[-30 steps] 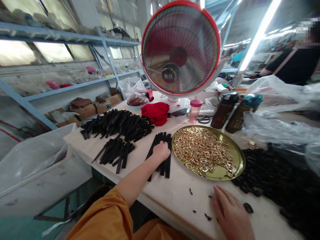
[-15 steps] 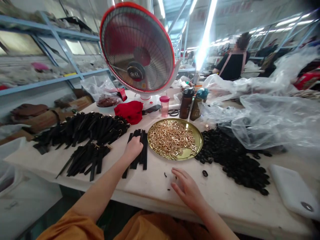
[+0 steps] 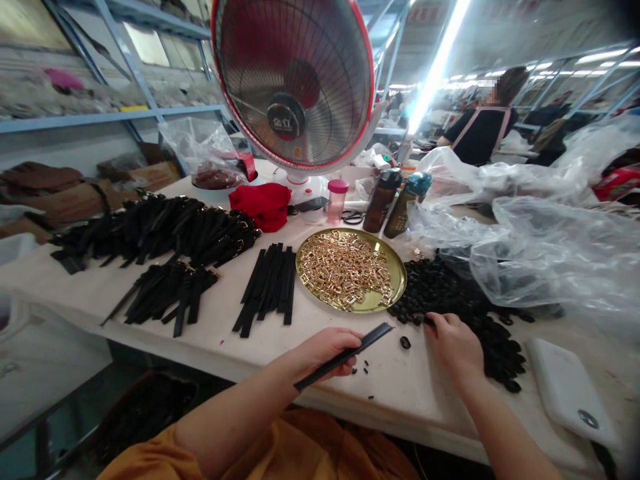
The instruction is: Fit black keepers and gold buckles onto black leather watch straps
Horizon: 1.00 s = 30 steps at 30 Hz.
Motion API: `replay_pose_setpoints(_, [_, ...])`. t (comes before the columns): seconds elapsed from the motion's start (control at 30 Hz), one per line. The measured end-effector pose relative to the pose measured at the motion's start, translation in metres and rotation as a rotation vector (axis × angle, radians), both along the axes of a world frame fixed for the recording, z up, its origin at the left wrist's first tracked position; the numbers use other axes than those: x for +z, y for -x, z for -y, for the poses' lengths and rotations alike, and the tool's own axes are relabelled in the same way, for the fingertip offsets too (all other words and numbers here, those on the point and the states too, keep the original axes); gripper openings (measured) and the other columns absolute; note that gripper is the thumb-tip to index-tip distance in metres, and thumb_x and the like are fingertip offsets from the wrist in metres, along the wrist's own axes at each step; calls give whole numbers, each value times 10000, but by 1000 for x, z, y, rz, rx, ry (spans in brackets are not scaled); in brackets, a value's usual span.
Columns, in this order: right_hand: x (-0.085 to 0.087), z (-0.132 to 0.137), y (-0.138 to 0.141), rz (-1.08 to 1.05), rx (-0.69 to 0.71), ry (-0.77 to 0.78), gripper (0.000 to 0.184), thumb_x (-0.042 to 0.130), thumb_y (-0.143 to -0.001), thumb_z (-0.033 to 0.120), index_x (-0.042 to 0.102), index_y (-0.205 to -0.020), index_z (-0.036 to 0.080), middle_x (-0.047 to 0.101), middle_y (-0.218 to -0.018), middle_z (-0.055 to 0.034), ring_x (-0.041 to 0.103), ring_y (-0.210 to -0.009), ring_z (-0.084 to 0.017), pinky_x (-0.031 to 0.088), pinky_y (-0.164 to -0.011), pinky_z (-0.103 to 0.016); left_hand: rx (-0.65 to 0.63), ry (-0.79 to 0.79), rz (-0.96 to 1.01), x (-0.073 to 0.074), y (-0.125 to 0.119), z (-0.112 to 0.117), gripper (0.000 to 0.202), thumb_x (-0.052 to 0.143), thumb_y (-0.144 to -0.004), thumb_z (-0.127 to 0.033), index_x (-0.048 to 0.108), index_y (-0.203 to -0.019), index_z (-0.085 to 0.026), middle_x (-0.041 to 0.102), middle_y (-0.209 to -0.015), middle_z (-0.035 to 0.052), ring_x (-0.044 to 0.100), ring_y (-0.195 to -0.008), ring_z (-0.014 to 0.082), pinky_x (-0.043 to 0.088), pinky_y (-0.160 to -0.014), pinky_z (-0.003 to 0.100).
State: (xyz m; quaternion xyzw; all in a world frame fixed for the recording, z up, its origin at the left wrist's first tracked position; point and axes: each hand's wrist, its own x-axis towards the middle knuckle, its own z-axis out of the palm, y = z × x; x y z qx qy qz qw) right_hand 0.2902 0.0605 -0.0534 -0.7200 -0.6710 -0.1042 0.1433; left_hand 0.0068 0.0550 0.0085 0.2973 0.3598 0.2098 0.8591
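Note:
My left hand [image 3: 327, 347] is closed on one black strap [image 3: 367, 340], held off the white table [image 3: 280, 340] in front of me. A small stack of the same black straps [image 3: 267, 287] lies left of a gold tray [image 3: 397, 283] filled with gold buckles [image 3: 345, 267]. My right hand [image 3: 453, 343] reaches into the near edge of a pile of small black loops [image 3: 470, 313] right of the tray, its fingers curled and pinching; I cannot make out what they hold. One loose loop [image 3: 405, 343] lies between my hands.
Larger heaps of black straps [image 3: 155, 233] cover the table's left side. A red-rimmed fan [image 3: 295, 80], red cloth [image 3: 263, 203], pink cup [image 3: 337, 200] and two bottles [image 3: 390, 200] stand at the back. Clear plastic bags [image 3: 545, 247] lie at right. A person works beyond.
My left hand has lifted one strap off the small stack and brought it towards me. My right hand moved from the bare table right to the loop pile.

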Motion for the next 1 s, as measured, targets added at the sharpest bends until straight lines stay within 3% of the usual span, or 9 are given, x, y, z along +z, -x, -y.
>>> replay_pose_setpoints(0.13, [-1,-7,0,112,31,55,225,419,-828,237,617,-851,132,578,-785,-107,536,-652,-227,360,-557,-324,50,134,53,4,0,8,245,574,-611,-178,518,-841,-120,417,-617,-54,367,-439,13,215,-403,132])
replay_pose_setpoints(0.3, [-6,12,0,157,111,116,207,432,-830,265,595,-877,147,602,-806,-80,559,-688,-206,401,-632,-313,67,193,55,4,0,10,242,564,-612,-179,513,-839,-113,424,-605,-51,376,-447,14,216,-413,131])
replay_pose_setpoints(0.47, [2,9,11,108,119,46,285,420,-847,318,584,-992,134,597,-934,-97,577,-739,-197,418,-663,-301,76,185,7,0,-9,8,245,552,-593,-181,505,-827,-128,447,-612,-43,396,-458,25,222,-419,137])
replay_pose_setpoints(0.63, [9,-15,25,154,135,121,211,458,-818,263,653,-800,185,585,-768,-71,545,-629,-188,370,-553,-297,101,185,-56,3,-13,10,277,527,-551,-158,518,-826,-130,519,-721,-4,444,-506,44,237,-409,147])
replay_pose_setpoints(0.77, [8,-15,21,160,169,130,226,441,-810,238,634,-713,174,578,-747,-85,533,-621,-204,364,-548,-319,99,141,-88,8,-11,14,323,511,-553,-158,550,-872,-127,561,-839,26,488,-578,61,285,-417,157])
replay_pose_setpoints(0.87, [12,-3,18,-60,171,60,190,453,-791,273,589,-707,169,600,-789,-90,556,-691,-217,414,-639,-342,89,114,-94,11,-10,16,315,507,-546,-148,562,-855,-128,568,-840,20,493,-593,62,304,-428,160])
replay_pose_setpoints(0.93, [16,8,22,-358,78,45,186,504,-756,345,576,-754,173,610,-760,-74,571,-685,-214,439,-648,-344,87,97,-96,12,-10,19,319,509,-540,-135,563,-854,-132,567,-821,10,496,-591,63,310,-436,162])
replay_pose_setpoints(1.0, [19,20,32,-695,-33,75,297,559,-713,419,578,-871,168,615,-747,-59,581,-661,-204,463,-625,-338,91,67,-113,13,-11,24,330,505,-546,-120,562,-870,-138,565,-792,-2,495,-576,61,316,-448,164])
